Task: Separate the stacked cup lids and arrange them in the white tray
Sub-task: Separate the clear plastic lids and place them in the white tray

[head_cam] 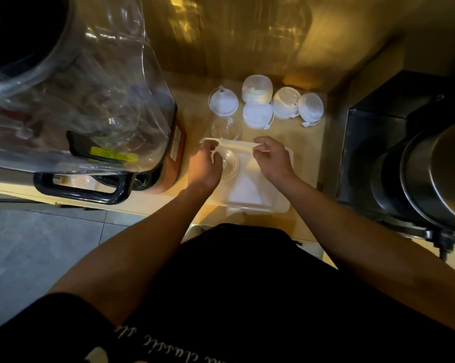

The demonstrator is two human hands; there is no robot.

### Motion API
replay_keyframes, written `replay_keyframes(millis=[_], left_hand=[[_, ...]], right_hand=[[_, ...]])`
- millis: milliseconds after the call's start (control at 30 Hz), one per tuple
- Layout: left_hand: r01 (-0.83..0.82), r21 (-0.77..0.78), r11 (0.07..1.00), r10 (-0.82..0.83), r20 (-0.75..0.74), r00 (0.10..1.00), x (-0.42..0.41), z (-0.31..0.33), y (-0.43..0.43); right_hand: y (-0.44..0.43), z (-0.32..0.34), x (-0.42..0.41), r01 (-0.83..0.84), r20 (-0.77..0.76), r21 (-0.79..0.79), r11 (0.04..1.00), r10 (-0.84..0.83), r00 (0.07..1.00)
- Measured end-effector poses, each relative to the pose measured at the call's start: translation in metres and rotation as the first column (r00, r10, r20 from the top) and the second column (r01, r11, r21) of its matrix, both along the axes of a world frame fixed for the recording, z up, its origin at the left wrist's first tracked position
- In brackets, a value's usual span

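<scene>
While the left hand (205,159) pinches the clear lid (230,163) at its rim over the white tray (278,205), the right hand (272,158) curls beside it; whether its grip holds anything I cannot tell. Thin, light, slippery plastic, I judge: best taken by the edge, gently.

A lid (230,163) lies in the tray (284,205), containers (257,90) behind it, a blender (90,100) to its left.

Dim here; warm yellow light pools on the pale wooden counter (310,148), glaring off the white plastic tray (284,205). The clear plastic blender hood (111,90) throws reflections; edges bend, everything slightly soft.
</scene>
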State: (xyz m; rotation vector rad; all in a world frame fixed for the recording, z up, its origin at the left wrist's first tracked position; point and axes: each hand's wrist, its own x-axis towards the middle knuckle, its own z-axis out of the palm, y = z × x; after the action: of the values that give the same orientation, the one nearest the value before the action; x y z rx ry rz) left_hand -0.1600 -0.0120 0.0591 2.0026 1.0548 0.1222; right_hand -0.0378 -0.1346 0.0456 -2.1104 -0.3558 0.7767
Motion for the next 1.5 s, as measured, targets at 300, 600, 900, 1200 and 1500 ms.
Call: replay_keyframes(millis=[300, 600, 900, 1200, 1500], left_hand=[[0.201, 0.18, 0.963, -0.17, -0.176, 0.97, 0.028, 0.004, 0.044], [0.287, 0.237, 0.928, -0.212, -0.297, 0.931, 0.049, -0.001, 0.065], [0.354, 0.121, 0.927, -0.288, -0.373, 0.882, 0.075, -0.03, 0.083], [0.338, 0.065, 0.939, -0.264, -0.496, 0.827, 0.096, -0.064, 0.102], [0.357, -0.019, 0.934, -0.319, -0.497, 0.807, 0.107, -0.085, 0.111]], right_hand=[[0.023, 0.004, 0.034, -0.191, 0.187, -0.082, 0.978, 0.203, 0.961], [0.054, -0.01, 0.058, -0.315, 0.209, -0.315, 0.895, 0.39, 0.897], [0.075, -0.034, 0.073, -0.349, 0.196, -0.442, 0.826, 0.468, 0.861], [0.091, -0.059, 0.082, -0.355, -0.012, -0.396, 0.847, 0.382, 0.924], [0.101, -0.078, 0.091, -0.297, -0.156, -0.399, 0.868, 0.255, 0.954]])
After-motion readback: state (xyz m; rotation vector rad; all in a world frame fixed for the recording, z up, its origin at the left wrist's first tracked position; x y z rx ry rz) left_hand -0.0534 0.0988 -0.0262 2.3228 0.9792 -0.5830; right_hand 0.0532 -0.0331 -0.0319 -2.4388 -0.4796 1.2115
